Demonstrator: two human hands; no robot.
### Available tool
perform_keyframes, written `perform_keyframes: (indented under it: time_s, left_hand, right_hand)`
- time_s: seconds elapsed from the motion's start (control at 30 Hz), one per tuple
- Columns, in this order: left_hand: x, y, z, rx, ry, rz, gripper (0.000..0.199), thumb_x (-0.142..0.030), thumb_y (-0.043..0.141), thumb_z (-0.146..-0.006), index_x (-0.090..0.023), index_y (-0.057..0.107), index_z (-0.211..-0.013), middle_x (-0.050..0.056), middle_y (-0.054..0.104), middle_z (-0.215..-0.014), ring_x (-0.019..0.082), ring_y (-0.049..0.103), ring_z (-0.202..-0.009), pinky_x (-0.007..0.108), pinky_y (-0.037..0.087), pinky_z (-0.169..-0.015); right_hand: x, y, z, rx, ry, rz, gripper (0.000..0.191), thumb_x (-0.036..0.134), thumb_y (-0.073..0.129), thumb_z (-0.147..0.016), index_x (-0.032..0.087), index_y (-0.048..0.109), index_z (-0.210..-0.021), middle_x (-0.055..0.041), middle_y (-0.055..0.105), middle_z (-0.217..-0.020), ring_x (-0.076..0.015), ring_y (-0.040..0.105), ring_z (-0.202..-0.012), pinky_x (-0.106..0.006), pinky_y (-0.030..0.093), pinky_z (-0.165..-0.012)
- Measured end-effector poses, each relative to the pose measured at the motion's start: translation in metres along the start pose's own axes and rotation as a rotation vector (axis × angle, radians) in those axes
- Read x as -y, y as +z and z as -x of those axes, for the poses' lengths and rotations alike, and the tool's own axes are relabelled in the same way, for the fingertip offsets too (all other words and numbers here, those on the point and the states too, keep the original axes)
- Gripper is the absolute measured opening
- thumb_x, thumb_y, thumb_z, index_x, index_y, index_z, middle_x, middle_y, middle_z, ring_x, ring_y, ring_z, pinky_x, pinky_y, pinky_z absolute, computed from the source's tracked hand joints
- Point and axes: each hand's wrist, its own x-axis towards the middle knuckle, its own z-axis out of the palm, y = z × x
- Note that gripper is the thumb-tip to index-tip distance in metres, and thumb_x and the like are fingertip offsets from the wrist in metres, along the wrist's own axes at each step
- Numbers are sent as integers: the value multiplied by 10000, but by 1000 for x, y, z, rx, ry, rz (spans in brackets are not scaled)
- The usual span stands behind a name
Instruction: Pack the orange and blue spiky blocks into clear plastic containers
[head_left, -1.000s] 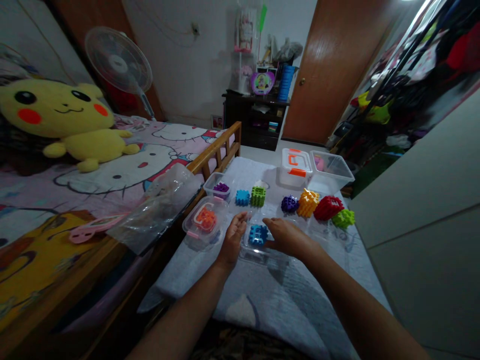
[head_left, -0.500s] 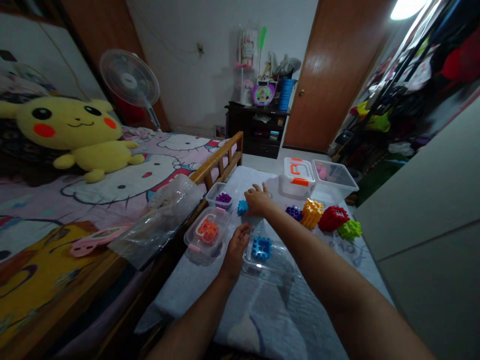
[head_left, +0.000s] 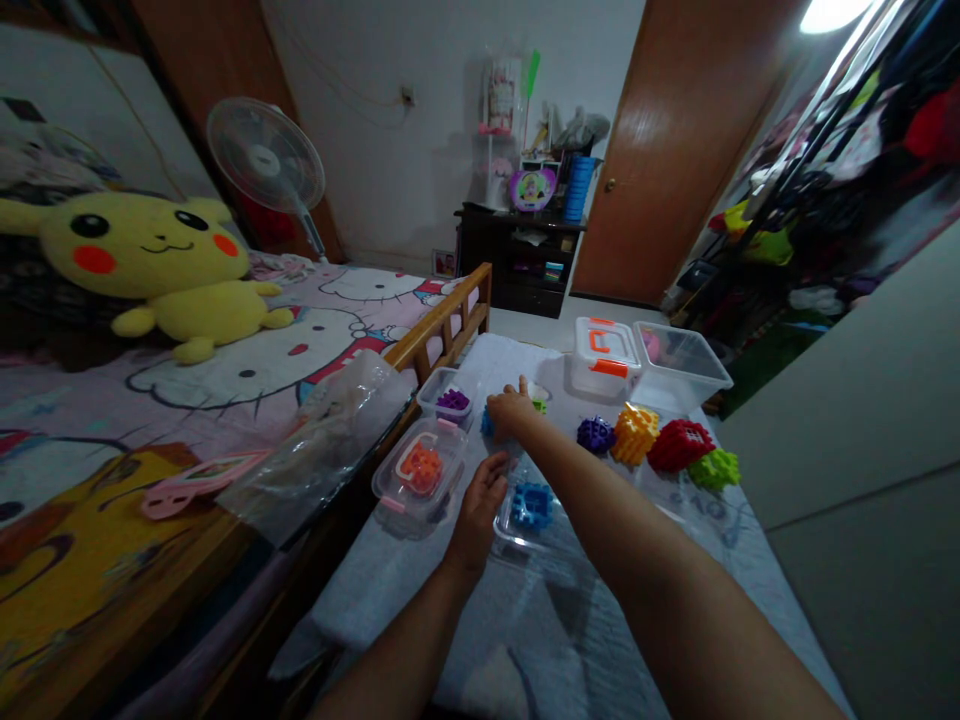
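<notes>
My right hand [head_left: 512, 410] reaches forward with the thumb up and covers most of a small blue toy building block [head_left: 487, 423]. A green block [head_left: 539, 406] barely shows beyond that hand. My left hand [head_left: 476, 520] is open and holds nothing. It lies beside a clear plastic tray [head_left: 510, 535] holding a second blue block [head_left: 531, 505]. To its left stands a clear lidded box [head_left: 420, 505] with orange pieces inside. A purple block [head_left: 596, 435], a yellow-orange block [head_left: 635, 433], a red block [head_left: 680, 446] and a lime block [head_left: 714, 468] sit in a row to the right.
Everything sits on a white quilted cloth [head_left: 390, 590]. At the back are a clear orange-handled case [head_left: 606, 357] and a clear bin [head_left: 681, 365]. A small box of purple pieces [head_left: 442, 392] stands by the wooden bed rail [head_left: 439, 340]. A plastic bag [head_left: 322, 430] lies on the bed.
My right hand has moved forward from the tray to the far blue block and stays there in the last two frames. My left hand has shifted slightly, and the view has turned a little.
</notes>
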Motion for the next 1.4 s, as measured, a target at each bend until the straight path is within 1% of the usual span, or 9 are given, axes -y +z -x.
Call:
perform_keyframes:
  time_s: [0.2, 0.43, 0.57, 0.73, 0.83, 0.97, 1.13, 1.23, 1.4]
  left_hand:
    - [-1, -1, 1, -11, 11, -31, 483, -524, 599, -895, -221, 588, -1271, 106, 630, -1317, 285, 535, -1302, 424, 367, -1126]
    - [1, -1, -1, -30, 5, -15, 488, -526, 620, -880, -228, 601, -1266, 98, 612, -1348, 282, 513, -1329, 416, 352, -1140]
    - [6, -3, -2, -21, -5, 11, 506, -534, 622, -879, -228, 593, -1280, 104, 607, -1357, 283, 518, -1325, 426, 341, -1147]
    - [10, -4, -2, -17, 2, 43, 527, -541, 646, -855, -225, 592, -1274, 108, 612, -1346, 292, 516, -1327, 444, 348, -1147]
    - [8, -3, -2, -30, 30, 32, 504, -530, 636, -866, -223, 598, -1263, 105, 607, -1349, 283, 507, -1337, 442, 339, -1159]
    - [6, -1, -3, -61, 66, 54, 486, -528, 657, -849, -218, 619, -1221, 104, 616, -1333, 273, 507, -1340, 436, 323, -1176]
    - [6, -2, -8, -68, 71, 91, 491, -519, 680, -830, -209, 625, -1207, 110, 629, -1319, 275, 524, -1328, 445, 316, -1184]
    - [6, -3, -7, -82, 72, 78, 476, -515, 664, -841, -215, 625, -1208, 99, 632, -1314, 273, 526, -1327, 444, 325, -1181]
    - [7, -9, -3, -111, 69, 28, 433, -515, 611, -889, -220, 631, -1206, 90, 631, -1315, 262, 519, -1333, 429, 330, -1182]
  right_hand:
    - [-1, 6, -1, -42, -7, 1, 555, 272, 738, -735, 96, 647, -1254, -217, 687, -1224, -385, 490, -1288, -704, 27, -1155]
    - [6, -1, 3, -47, 20, 14, 545, 279, 749, -722, 103, 672, -1233, -222, 688, -1223, -385, 468, -1316, -664, 5, -1177]
    - [6, -2, 8, -83, 5, -13, 521, 272, 735, -736, 99, 673, -1224, -222, 691, -1213, -380, 478, -1303, -655, 7, -1181]
    - [3, -4, 8, -103, -2, -5, 568, 308, 762, -720, 119, 657, -1245, -215, 692, -1211, -392, 467, -1301, -678, 54, -1169]
    - [2, -7, 10, -80, 1, -5, 613, 329, 782, -711, 87, 640, -1256, -224, 677, -1235, -396, 447, -1318, -678, 66, -1171]
    - [0, -12, 19, -137, -7, -28, 646, 344, 778, -715, 73, 614, -1279, -227, 657, -1272, -399, 408, -1354, -674, 83, -1173]
    - [-4, -19, 31, -204, -10, -18, 593, 312, 736, -742, 106, 609, -1284, -217, 648, -1294, -386, 402, -1360, -655, 71, -1177]
    - [-5, -17, 29, -161, -4, -13, 612, 320, 745, -730, 121, 609, -1293, -212, 646, -1300, -387, 407, -1357, -652, 64, -1176]
    - [-1, -5, 15, -64, 1, -5, 641, 336, 763, -714, 112, 614, -1296, -217, 652, -1291, -387, 411, -1352, -669, 43, -1162]
